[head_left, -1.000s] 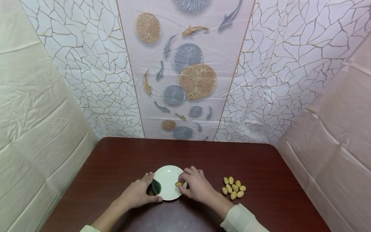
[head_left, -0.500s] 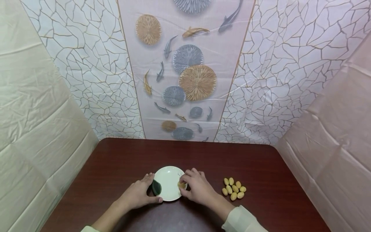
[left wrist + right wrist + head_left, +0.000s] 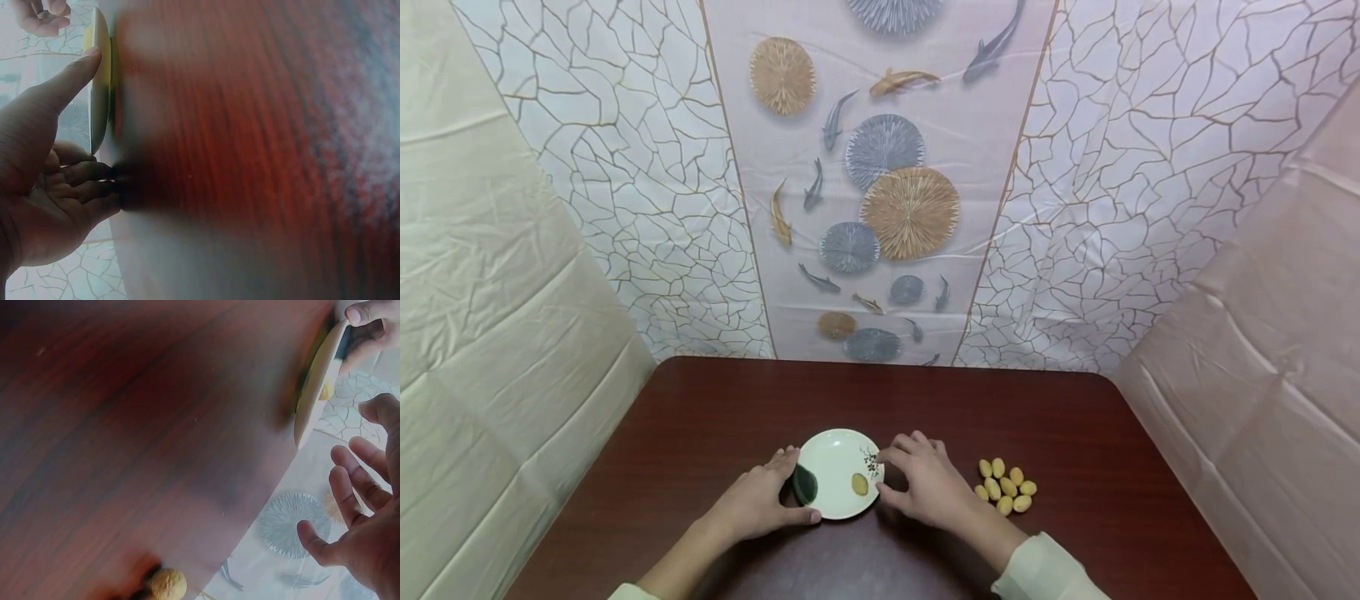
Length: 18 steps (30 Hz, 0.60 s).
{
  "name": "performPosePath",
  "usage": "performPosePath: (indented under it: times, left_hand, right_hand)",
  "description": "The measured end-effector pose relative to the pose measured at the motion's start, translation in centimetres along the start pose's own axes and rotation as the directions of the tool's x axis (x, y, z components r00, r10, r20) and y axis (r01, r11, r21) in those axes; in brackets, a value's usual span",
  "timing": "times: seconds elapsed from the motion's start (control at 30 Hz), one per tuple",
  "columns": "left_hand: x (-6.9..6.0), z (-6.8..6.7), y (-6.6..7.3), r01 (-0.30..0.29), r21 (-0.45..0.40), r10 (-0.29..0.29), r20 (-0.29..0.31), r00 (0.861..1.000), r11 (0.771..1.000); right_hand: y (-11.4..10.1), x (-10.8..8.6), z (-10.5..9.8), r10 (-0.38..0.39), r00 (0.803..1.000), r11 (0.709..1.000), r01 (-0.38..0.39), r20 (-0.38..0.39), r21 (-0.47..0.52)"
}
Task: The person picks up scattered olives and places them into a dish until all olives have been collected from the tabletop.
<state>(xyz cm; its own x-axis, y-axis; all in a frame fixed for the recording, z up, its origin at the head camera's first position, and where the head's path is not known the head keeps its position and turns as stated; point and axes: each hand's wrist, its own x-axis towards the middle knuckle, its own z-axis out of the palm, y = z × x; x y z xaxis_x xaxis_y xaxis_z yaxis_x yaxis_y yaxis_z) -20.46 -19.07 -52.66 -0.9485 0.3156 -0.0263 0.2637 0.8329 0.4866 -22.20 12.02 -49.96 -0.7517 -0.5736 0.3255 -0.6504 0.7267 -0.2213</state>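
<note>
i count one yellow oval piece on the plate, lower centre, nine loose pieces apparently remaining, lower right; right hand empty, fingers apart; left hand, fingers spread, touching the plate.

The plate looks like smooth, glossy ceramic, the tabletop like polished, grained wood, the backdrop like creased cloth, and the sleeve like matt fabric.
</note>
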Motion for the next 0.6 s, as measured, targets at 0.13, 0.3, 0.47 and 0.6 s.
performPosePath:
  times: [0.13,0.3,0.47,0.6]
  left_hand:
    - [0.0,0.0,0.0,0.002,-0.004,-0.002,0.003,1.0,1.0]
    - [-0.1,-0.1,0.0,-0.002,-0.008,0.002,0.006,1.0,1.0]
    - [0.0,-0.2,0.1,0.0,-0.006,0.0,0.013,1.0,1.0]
    - [-0.1,-0.2,0.1,0.002,-0.006,-0.002,0.016,1.0,1.0]
  right_hand:
    - [0.3,-0.3,-0.6,0.02,1.0,1.0,-0.02,0.022,0.006]
    - [1.1,-0.7,-1.2,0.027,0.999,0.999,-0.027,0.028,-0.019]
    - [1.7,-1.3,-1.8,0.024,1.0,0.999,-0.024,0.011,-0.044]
    - [2.0,-1.9,-2.3,0.024,1.0,0.998,-0.023,0.009,-0.054]
